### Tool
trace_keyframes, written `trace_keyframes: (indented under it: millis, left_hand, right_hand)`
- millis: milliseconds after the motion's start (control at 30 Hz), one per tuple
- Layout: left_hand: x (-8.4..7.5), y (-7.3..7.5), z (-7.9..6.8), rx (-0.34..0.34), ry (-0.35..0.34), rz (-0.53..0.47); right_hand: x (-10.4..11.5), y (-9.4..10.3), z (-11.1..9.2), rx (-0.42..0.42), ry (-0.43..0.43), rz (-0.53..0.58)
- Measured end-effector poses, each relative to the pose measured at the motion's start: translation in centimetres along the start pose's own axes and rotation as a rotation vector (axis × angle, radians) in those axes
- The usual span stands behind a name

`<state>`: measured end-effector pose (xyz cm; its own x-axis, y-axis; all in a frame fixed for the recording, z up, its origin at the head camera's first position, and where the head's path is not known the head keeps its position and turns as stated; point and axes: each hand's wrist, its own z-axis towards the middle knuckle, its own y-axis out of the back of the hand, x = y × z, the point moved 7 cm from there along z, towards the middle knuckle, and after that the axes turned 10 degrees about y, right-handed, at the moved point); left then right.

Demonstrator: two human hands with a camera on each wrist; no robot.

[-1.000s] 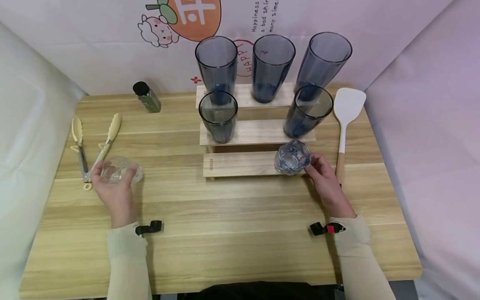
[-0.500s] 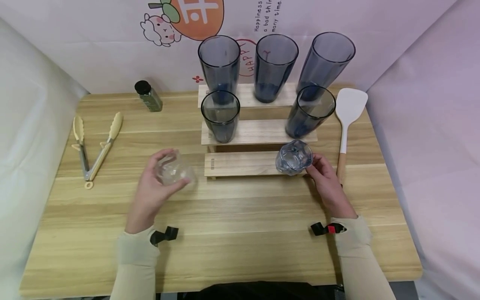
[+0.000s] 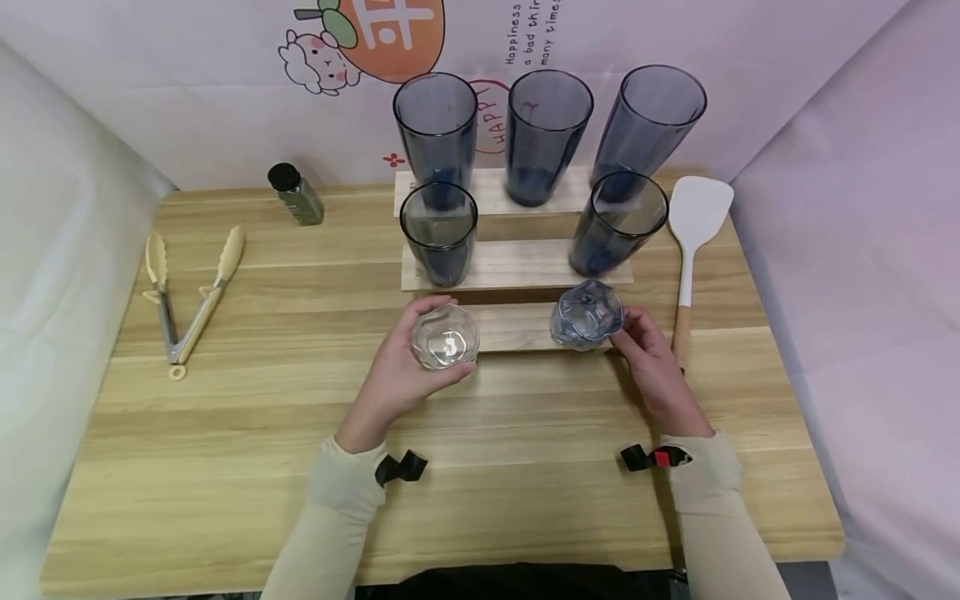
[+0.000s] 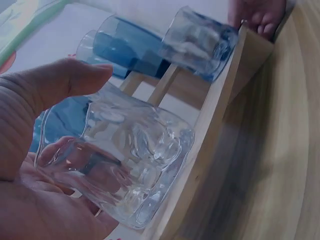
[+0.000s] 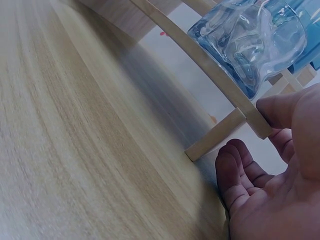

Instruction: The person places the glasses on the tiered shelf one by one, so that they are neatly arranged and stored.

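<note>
My left hand (image 3: 393,375) grips a clear, wavy-sided drinking glass (image 3: 446,336), thumb on one side and fingers round the other. In the head view this glass overlaps the left end of the lowest step of a three-tier wooden rack (image 3: 517,328); the left wrist view has its base (image 4: 165,185) right at the board. On the right end of that step stands a similar wavy glass (image 3: 587,315) with a bluish tint. My right hand (image 3: 660,371) pinches the end of the lowest board (image 5: 257,125) between thumb and fingers, just beside the bluish glass.
Tall blue-grey tumblers stand on the upper tiers, three on the top (image 3: 547,137) and two on the middle, one at its left end (image 3: 442,242). A white spatula (image 3: 699,217) lies right of the rack. Open tongs (image 3: 183,333) and a black-capped spice jar (image 3: 300,200) are at the left.
My left hand has carried the clear glass rightward from beside the tongs to the left end of the lowest step. My right hand has stayed at the rack's right end.
</note>
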<state>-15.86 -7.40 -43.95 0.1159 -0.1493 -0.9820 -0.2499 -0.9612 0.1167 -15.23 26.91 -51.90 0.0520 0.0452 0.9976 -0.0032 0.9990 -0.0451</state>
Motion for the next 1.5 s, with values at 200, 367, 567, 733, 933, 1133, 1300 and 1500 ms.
trace_keyframes:
  millis: [200,367,567,733,933,1133,1300,1500]
  left_hand:
    - [0.1,-0.3,0.2,-0.054,0.011,0.032]
    - [0.3,-0.1,0.4,-0.085,0.018,0.038]
    - [0.8,-0.2,0.5,-0.087,0.004,0.029]
    - [1.1,0.0,0.2,-0.106,-0.004,0.081]
    - [1.2,0.6,-0.4,-0.166,-0.04,0.105]
    - [1.1,1.1,-0.5,-0.236,-0.104,0.103]
    - [1.2,1.5,-0.3,-0.28,-0.121,0.115]
    - [1.6,1.4,-0.7,-0.303,-0.116,0.171]
  right_hand:
    - [0.0,-0.1,0.0,-0.004,0.0,0.004]
    - [0.0,-0.2,0.0,0.0,0.012,0.002]
    - [0.0,-0.3,0.1,-0.002,0.011,0.006]
    - [-0.1,-0.5,0.2,0.004,0.004,0.005]
    - [-0.1,-0.5,0.3,0.008,0.0,-0.001]
    - [-0.3,-0.7,0.4,0.014,-0.005,0.014]
    - [-0.5,-0.8,0.8,0.021,0.008,0.015]
    - [-1.1,-0.7,0.0,0.001,-0.033,-0.049]
